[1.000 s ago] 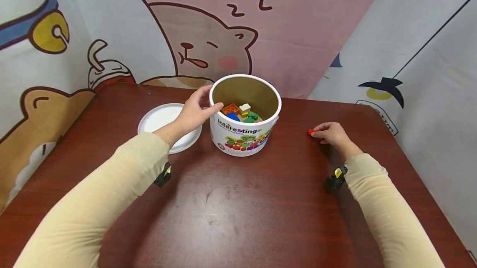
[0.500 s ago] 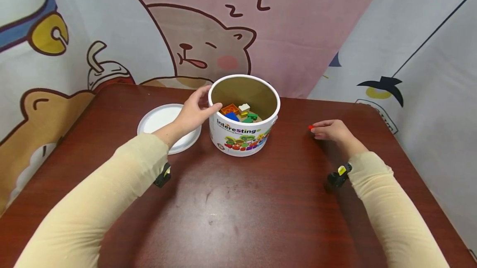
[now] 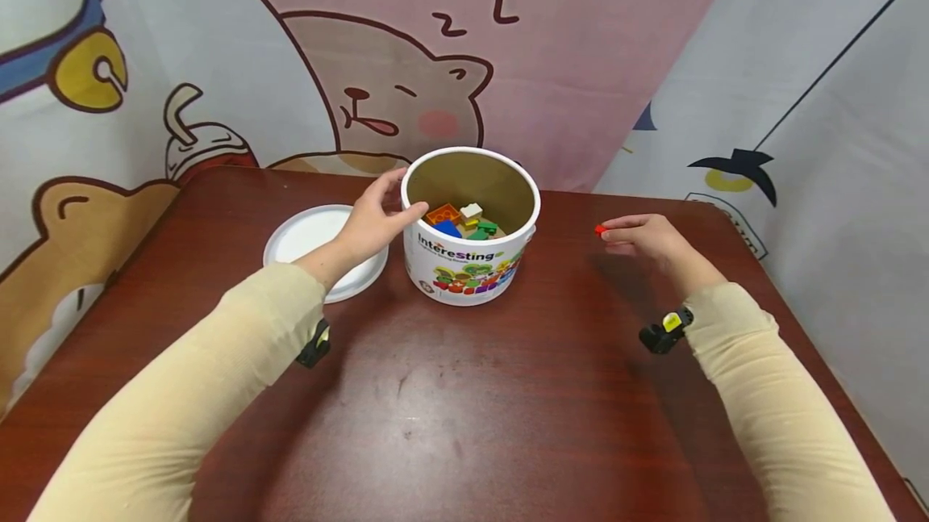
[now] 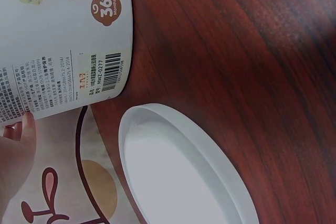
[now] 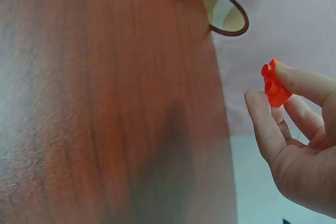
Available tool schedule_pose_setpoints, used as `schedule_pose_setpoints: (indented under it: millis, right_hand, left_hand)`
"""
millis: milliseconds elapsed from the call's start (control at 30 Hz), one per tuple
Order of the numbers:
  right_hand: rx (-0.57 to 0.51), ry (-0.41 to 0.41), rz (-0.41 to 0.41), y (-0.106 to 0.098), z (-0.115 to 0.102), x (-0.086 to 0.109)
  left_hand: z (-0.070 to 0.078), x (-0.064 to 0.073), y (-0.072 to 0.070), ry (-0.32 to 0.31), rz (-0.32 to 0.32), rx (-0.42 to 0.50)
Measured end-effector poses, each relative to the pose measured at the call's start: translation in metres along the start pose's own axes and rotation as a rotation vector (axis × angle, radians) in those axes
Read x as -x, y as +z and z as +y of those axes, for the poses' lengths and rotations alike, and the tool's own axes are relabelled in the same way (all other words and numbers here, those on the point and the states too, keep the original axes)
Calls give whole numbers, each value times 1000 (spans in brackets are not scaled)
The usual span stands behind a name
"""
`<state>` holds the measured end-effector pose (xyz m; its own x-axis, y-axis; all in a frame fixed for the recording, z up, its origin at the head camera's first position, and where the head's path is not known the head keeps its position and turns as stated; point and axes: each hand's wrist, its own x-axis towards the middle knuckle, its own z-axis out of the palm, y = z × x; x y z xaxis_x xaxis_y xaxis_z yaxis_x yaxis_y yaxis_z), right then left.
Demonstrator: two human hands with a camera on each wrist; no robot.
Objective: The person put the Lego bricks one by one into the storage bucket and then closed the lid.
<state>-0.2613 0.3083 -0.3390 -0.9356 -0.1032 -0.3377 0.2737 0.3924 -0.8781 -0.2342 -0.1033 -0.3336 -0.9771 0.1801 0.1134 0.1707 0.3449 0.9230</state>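
A white bucket (image 3: 468,264) with "Interesting" printed on its wall stands upright on the table, with its top open. My left hand (image 3: 372,219) grips the bucket's left side at the rim, thumb toward the front and fingers toward the back. Several toy building bricks (image 3: 464,222) lie inside, in orange, blue, white, yellow and green. To the right of the bucket, my right hand (image 3: 646,240) pinches a small red toy brick (image 5: 275,85) between thumb and fingers, above the table. Round studs show on the brick in the right wrist view.
A round white lid (image 3: 312,227) lies on the table left of the bucket, partly behind the left forearm. The brown wooden table (image 3: 464,409) ends at the back against a cartoon-printed cloth (image 3: 581,46). Both wrists carry small black cameras.
My right hand has lifted the red toy brick off the table surface and shifted it slightly farther away. The left hand keeps its place on the bucket.
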Motion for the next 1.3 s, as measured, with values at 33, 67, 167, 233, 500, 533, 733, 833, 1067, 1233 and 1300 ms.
schedule_pose_setpoints:
  millis: [33,67,167,233,500,533,733,833,1067,1233,1300]
  right_hand:
    - [13,1,3,0,-3,0]
    - [22,2,5,1,-6,1]
    - [22,-5,2,2,-15,2]
    - [-14,-14,-4,3,-21,3]
    - [-110,-43,-44,7,-50,6]
    - [-126,-46,-50,8,-53,7]
    - [-105,-87,-40,12,-72,11]
    - [-93,-106,-41,14,-81,13]
    - [-107,-130,-47,22,-101,15]
    - [-131,-153,-74,30,-113,16]
    - [-128,-159,-76,34,-118,16]
  left_hand:
    - [0,0,0,-1,-1,2]
    - [0,0,0,-2,-2,4]
    - [0,0,0,-5,-1,-1]
    - [1,1,0,-5,1,-11]
    - [-2,-1,0,-1,8,-31]
    - [-3,-1,0,1,6,-31]
    - [-2,0,0,5,2,-13]
    - [-1,1,0,3,0,-8]
    - [0,1,1,-6,1,-29]
    - [0,2,0,-9,-1,-35]
    - [0,2,0,-10,-1,-37]
